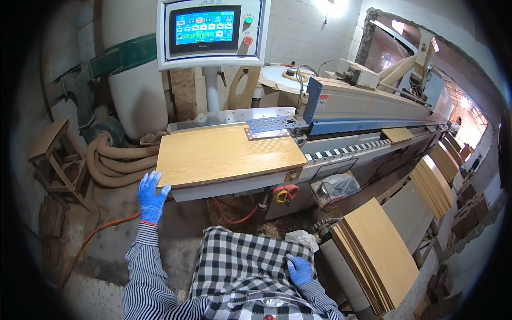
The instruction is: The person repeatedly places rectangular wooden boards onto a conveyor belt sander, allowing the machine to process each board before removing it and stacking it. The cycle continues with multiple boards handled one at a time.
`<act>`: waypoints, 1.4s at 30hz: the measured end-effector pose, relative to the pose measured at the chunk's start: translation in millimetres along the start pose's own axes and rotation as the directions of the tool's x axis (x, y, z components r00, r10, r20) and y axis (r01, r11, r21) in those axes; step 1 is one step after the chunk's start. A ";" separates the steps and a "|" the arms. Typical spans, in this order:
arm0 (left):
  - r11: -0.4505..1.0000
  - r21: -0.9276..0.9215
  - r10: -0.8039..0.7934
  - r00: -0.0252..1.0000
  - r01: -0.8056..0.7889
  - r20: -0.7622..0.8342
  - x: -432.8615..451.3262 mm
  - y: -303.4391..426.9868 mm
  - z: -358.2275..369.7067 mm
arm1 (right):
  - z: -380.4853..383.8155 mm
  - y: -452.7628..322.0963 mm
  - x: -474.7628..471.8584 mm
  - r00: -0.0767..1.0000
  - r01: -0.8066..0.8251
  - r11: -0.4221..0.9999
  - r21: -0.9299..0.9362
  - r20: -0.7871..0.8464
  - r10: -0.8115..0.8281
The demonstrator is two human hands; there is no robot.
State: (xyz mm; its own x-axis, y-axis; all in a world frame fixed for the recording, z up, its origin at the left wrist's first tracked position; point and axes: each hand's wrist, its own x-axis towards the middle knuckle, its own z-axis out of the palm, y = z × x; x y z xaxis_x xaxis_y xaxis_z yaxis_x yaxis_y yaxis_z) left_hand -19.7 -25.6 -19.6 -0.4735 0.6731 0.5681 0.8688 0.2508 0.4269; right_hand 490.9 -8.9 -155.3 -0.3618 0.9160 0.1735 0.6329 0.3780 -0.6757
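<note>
My left hand (151, 196), in a blue glove, is at the near left corner of a wood-grain panel (224, 154). Its fingers are spread against the panel's left end, with the thumb at the front edge. The panel lies flat on the infeed table of an edge banding machine (360, 100). Its far right part lies beneath a perforated blue plate (276, 123). My right hand (300, 271), also gloved in blue, rests on the black-and-white checked cloth (244, 256) over my lap. I see nothing in it, and one digit stands apart from the rest.
A control screen (206, 30) stands behind the table. Stacked panels (380, 252) lie at right. Another panel (397, 135) sits farther along the machine's track. Ribbed hoses (124, 160) and a wooden stool (60, 156) are at left. Red-handled scissors (286, 192) hang below the table.
</note>
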 end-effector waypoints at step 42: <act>0.924 0.107 0.375 0.924 -0.367 -0.076 19.6 88.2 59.0 | -125.6 26.4 89.1 0.941 -0.014 0.770 -0.638 -0.269 -0.206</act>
State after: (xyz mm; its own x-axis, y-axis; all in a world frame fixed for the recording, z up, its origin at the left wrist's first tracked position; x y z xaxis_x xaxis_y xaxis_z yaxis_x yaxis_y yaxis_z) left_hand 56.2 50.7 -12.4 -0.1221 0.6630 0.7386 0.9921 0.0593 0.1107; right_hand 561.3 99.6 -67.7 -0.2865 0.8201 0.4953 0.9290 0.3642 -0.0656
